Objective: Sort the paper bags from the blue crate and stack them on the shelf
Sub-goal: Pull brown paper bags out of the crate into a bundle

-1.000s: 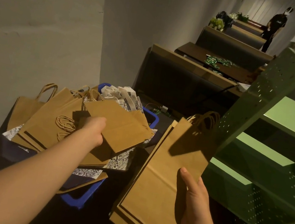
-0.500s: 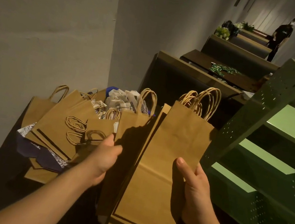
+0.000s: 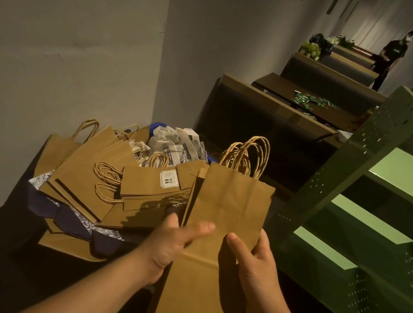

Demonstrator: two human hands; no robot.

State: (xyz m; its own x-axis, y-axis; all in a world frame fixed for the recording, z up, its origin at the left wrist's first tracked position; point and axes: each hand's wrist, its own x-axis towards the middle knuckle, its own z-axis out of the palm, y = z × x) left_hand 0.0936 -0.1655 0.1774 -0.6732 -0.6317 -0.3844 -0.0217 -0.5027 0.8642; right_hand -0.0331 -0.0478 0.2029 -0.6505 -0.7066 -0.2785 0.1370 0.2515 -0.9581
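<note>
The person held a bundle of tall brown bags (image 3: pixel 216 240) up in front of them with 2 hands. The right hand (image 3: pixel 254 271) gripped the bundle's right edge, thumb lying across the front and fingers tucked behind. The left hand (image 3: pixel 171 243) held the left edge, thumb pressed on the front; its fingers were hidden behind the paper. The bags' twisted handles (image 3: pixel 247 156) stuck up above both hands.

Just to the left of the left hand, more paper bags lay in a messy pile (image 3: pixel 102 182), brown ones mixed with white printed ones (image 3: pixel 175 143). Only a small bit of the blue crate (image 3: pixel 158 125) peeked out at the far side of the pile. The green shelf (image 3: pixel 369 219) stood to the right of the right hand, close by, and no bags could be seen on its boards.

It looked like the gathering step: same-size bags pulled out and squared up into 1 neat bundle. Next, I think, the bundle needed to swing right and go down flat on a shelf board, edges kept even so nothing slid out.
</note>
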